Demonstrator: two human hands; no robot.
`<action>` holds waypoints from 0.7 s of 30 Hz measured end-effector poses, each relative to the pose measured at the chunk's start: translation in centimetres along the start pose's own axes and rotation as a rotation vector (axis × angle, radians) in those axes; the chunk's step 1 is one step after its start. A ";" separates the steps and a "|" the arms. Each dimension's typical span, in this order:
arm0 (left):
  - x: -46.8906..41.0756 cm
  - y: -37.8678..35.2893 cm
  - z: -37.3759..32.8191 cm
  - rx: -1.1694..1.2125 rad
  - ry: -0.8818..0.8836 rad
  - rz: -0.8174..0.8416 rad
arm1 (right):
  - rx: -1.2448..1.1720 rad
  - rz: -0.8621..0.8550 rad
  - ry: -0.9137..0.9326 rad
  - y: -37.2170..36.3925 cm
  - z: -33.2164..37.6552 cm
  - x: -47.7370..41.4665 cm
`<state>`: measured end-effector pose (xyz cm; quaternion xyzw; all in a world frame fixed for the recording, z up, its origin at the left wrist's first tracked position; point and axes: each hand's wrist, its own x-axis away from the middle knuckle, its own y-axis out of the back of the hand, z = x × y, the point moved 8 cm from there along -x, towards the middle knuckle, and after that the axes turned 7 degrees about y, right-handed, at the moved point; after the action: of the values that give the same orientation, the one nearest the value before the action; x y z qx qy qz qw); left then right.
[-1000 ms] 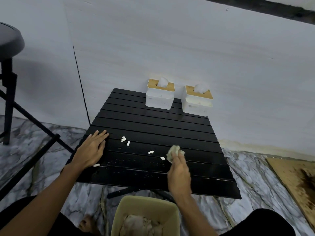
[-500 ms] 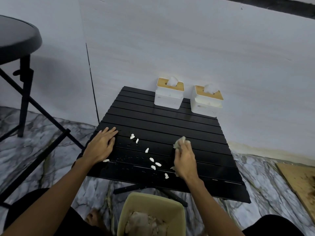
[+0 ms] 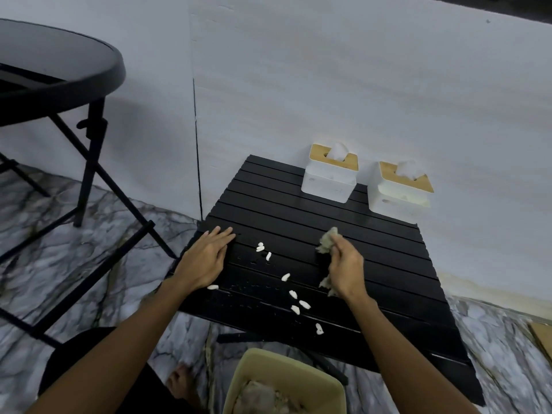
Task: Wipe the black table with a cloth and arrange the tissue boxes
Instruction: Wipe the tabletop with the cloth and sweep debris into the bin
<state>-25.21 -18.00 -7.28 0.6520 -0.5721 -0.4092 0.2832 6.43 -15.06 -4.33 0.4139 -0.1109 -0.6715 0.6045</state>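
Observation:
A black slatted table (image 3: 268, 204) stands against the white wall. My right hand (image 3: 346, 268) is closed on a crumpled grey cloth (image 3: 327, 242), pressed on the table's middle right. My left hand (image 3: 206, 258) lies flat with fingers spread on the table's left edge. Several small white scraps (image 3: 294, 294) are strewn across the slats between my hands. Two white tissue boxes with wooden lids stand side by side at the far edge: the left box (image 3: 330, 177) and the right box (image 3: 398, 191), each with a tissue sticking up.
A beige bin (image 3: 263, 369) holding crumpled greyish material stands on the marble floor below the table's near edge. A round black table (image 3: 59, 76) on folding legs is at the left. A brown board (image 3: 542, 336) lies on the floor at right.
My right hand with the cloth has moved right and a little farther from me, leaving a trail of white scraps on the slats. My left hand has stayed put. The camera has turned left.

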 end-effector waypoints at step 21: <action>0.1 0.4 0.4 -0.015 -0.028 -0.035 | -0.298 0.633 0.420 -7.9 8.8 0.4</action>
<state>-25.78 -18.13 -7.14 0.6540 -0.5616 -0.4271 0.2729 -5.32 -16.56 -4.03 0.3954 -0.0083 -0.3618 0.8442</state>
